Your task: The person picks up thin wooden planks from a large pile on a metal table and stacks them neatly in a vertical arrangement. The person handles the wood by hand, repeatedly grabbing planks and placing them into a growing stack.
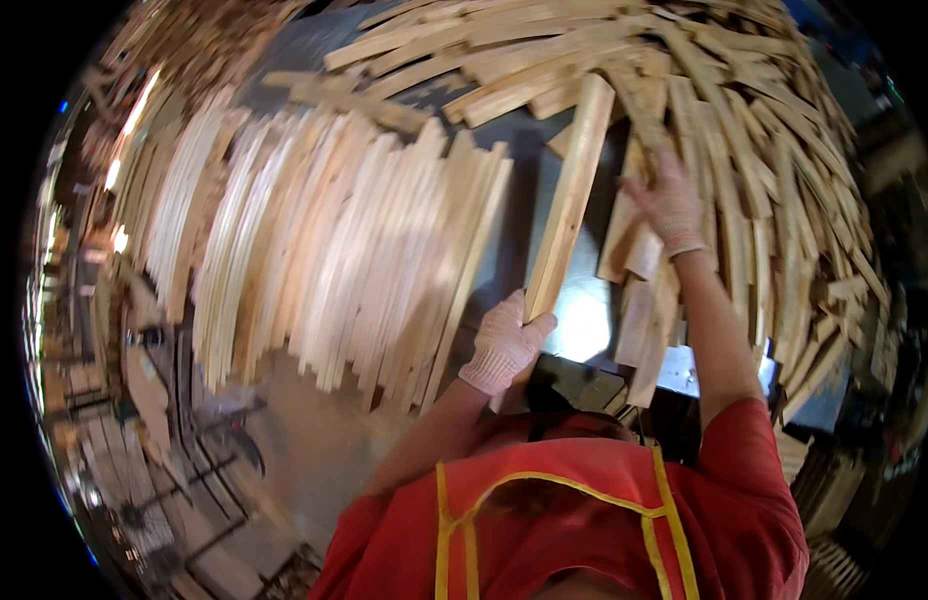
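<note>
My left hand (506,342), in a pale knit glove, is closed around the near end of a long wooden strip (570,195). The strip points away from me over the metal tabletop (582,318), its far end close to the loose pile. My right hand (668,205), gloved the same way, is over the loose wooden strips (729,195) on the right. Its fingers look spread, though motion blurs them; I see nothing gripped in it. Left of the held strip, a row of pale strips (369,250) lies side by side, their ends uneven.
More loose strips (514,50) are heaped across the far side of the table and curve down the right. Beyond the row, another bundle of strips (189,205) stands to the left. Metal framework (199,470) and wood pieces are at the lower left.
</note>
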Motion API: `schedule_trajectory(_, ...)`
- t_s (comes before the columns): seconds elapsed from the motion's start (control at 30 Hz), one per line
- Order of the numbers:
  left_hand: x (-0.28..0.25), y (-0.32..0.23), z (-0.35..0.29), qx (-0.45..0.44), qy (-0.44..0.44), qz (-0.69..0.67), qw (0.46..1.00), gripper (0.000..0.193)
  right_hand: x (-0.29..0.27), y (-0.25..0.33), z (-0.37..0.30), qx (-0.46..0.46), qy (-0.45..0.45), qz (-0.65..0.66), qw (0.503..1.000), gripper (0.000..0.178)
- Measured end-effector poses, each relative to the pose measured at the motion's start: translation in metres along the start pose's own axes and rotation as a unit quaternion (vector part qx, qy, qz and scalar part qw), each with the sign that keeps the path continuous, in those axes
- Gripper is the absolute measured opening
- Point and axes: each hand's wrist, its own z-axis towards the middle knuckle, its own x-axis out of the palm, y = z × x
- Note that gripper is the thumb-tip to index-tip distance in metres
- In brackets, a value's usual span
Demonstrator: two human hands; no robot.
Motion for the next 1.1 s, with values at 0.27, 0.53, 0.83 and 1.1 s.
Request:
schedule_trajectory(0.27,-0.026,0.117,0.003,0.172,-0.32,0.456,0.813,0.067,0.023,-0.054,-0.021,0.042,0.089,0.019,0.995,0.075)
schedule_trajectory(0.53,-0.072,0.226,-0.096,0.114,-0.469,0.232,0.845,0.057,0.124,0.081,-0.178,0.217,0.281,0.365,0.861,0.072)
schedule_trajectory(0.83,-0.08,0.279,-0.136,-0.096,-0.301,-0.658,0.683,0.046,0.16,0.105,-0.175,0.192,0.239,0.207,0.929,0.078)
schedule_trajectory(1.1,-0.051,0.225,-0.115,0.07,-0.047,-0.026,0.996,0.056,0.137,0.105,-0.138,0.286,0.136,0.34,0.886,0.08)
